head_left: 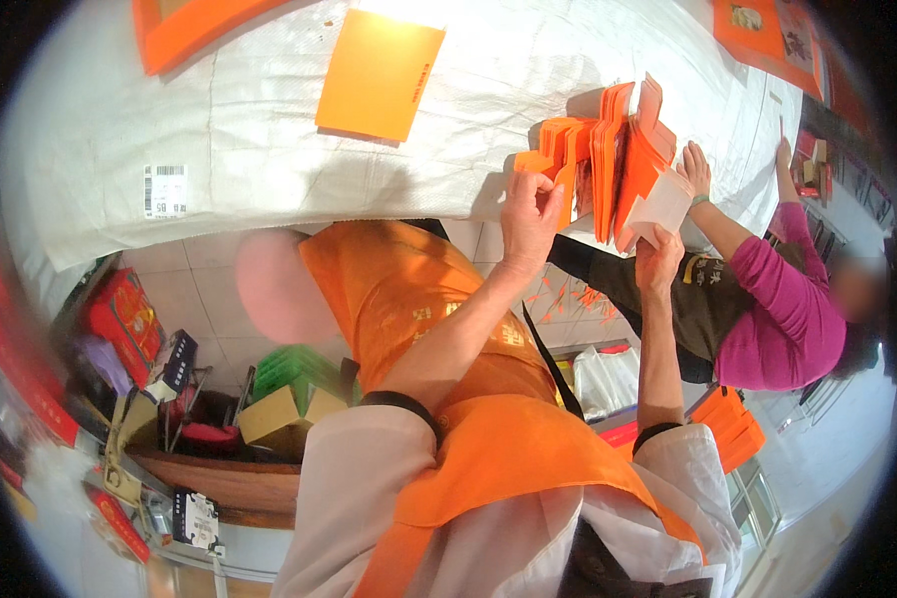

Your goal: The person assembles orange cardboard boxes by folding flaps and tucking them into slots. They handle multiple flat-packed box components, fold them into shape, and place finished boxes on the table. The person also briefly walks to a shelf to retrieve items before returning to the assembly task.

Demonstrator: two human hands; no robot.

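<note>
On the white-covered table a row of orange folded cardboard pieces (613, 149) stands on edge at the table's near side. At the row's left end, my left hand (531, 219) is closed, thumb and fingers pinching an orange card edge. My right hand (657, 261) is closed on a pale flap (659, 204) at the near right end of the row. Part of each hand's grip is hidden by its own fingers. A flat orange card (381, 75) lies farther left on the table, apart from both hands.
The white woven sheet (259, 130) hangs over the table's near edge. A co-worker in a purple top (777, 329) stands at the right, one hand (697, 169) close to the row. An orange frame-like piece (154, 40) lies far left. Boxes and a cardboard carton (279, 414) stand below left.
</note>
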